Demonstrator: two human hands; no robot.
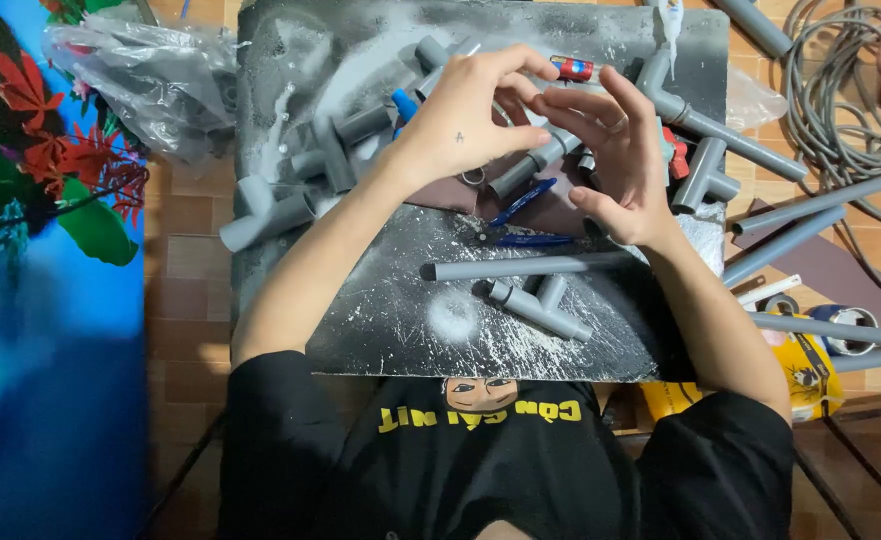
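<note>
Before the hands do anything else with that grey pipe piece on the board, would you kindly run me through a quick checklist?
1. Left hand on the grey pipe piece: ok, fingers over it.
2. Right hand meeting it: ok.
3. Grip firm: cannot tell, fingers hide the contact.
4. Blue-handled pliers clear of hands: ok, lying just below.
5. Long grey pipe out of the way: ok, nearer the body.
6. Dark board has bare working space: ok.

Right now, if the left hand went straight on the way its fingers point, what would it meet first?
Probably the right hand: the left hand points toward it, fingertips almost meeting above a grey pipe fitting. Depth is unclear, so the small red tube may come first.
</note>
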